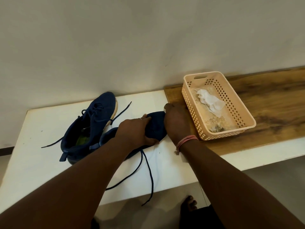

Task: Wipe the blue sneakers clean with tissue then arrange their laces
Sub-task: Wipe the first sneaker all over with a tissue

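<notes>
The near sneaker [155,128] is mostly covered, so only its dark blue toe part and a bit of the heel collar show between the two hands. It lies on the white tabletop [41,129], toe pointing toward 1 o'clock. The left hand [135,131] is curled over its middle, thumb under the near side, holding it down. The right hand [176,119] sits right at the toe, at about 3 o'clock from the left one, fingers bent down over the tip. There's a tiny speck of white at its fingertips that could be tissue, but it's too hidden for me to say, so I can't tell what that hand is holding, if anything. A pink band [186,141] is around that wrist.

Its laces [148,171] are loose and trail toward 6 o'clock, one end hanging past the tabletop edge.

The other sneaker [89,124] sits just at 9 o'clock of the held one, touching or nearly so at the heels, hard to tell with the arm in the way. Its toe points at 1 o'clock near the wall, its own laces untied and spread both ways, green insole visible inside.

At 3 o'clock, just beside the right hand, a peach basket [247,119] stands on a wooden board [272,100], with a crumpled white tissue [209,100] in it. There's some grubby stuff on the basket floor that I can't make out.

Bare toes [189,204] peek in at the bottom.
</notes>
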